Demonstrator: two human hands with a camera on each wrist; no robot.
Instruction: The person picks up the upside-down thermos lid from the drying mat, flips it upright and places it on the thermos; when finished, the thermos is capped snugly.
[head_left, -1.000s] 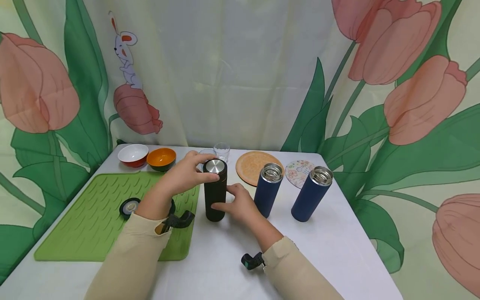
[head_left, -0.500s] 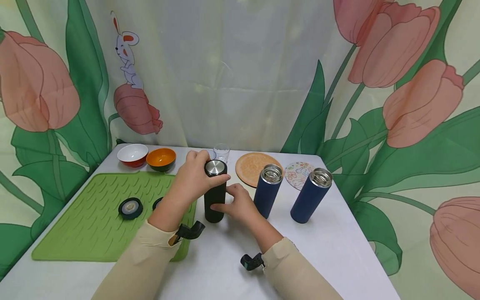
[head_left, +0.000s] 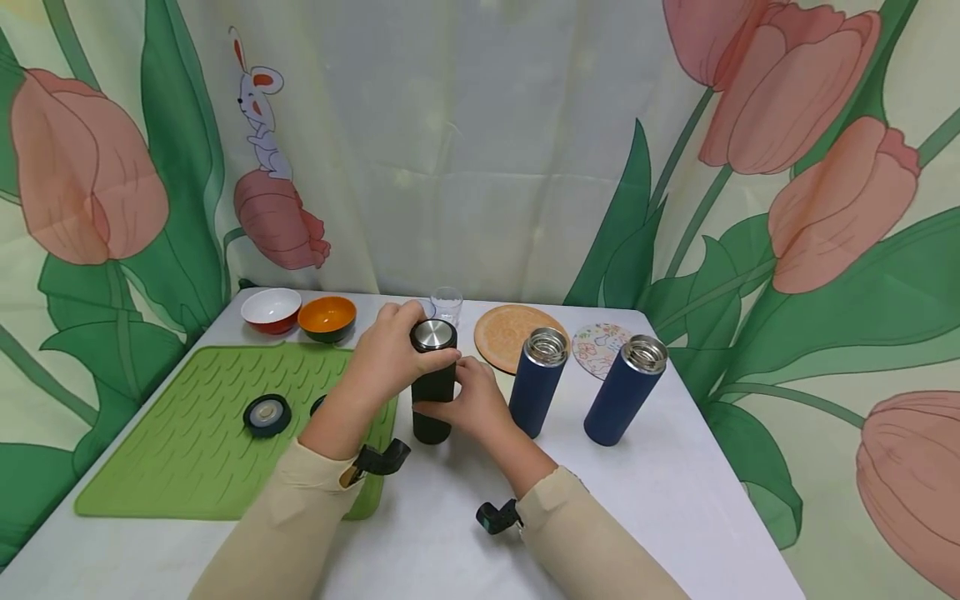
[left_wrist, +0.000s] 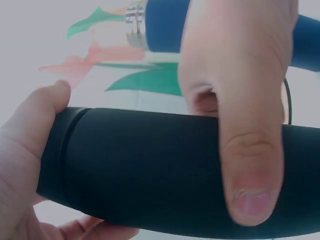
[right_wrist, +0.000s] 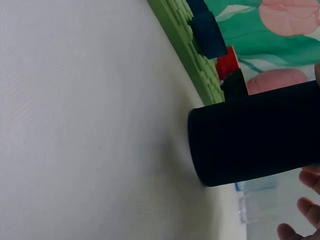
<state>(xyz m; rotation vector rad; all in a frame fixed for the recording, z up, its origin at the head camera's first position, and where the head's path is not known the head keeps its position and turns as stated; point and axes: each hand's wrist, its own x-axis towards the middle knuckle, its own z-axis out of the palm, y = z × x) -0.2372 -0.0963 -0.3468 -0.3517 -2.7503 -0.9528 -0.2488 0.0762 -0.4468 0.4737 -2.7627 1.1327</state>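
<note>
While the left hand [head_left: 385,357] curls round the steel-topped lid [head_left: 434,334] and the right hand [head_left: 480,400] clasps the black vacuum flask [head_left: 433,388] at frame centre, uneven pressure could topple the flask.

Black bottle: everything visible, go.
The black bottle is a slim matte cylinder, upright, base at the white tabletop, right of the green mat. Its lid is on, topped by a metallic silver disc, a seam below. Left grip holds the lid, right grip the body. Tightness: can't tell.
</note>
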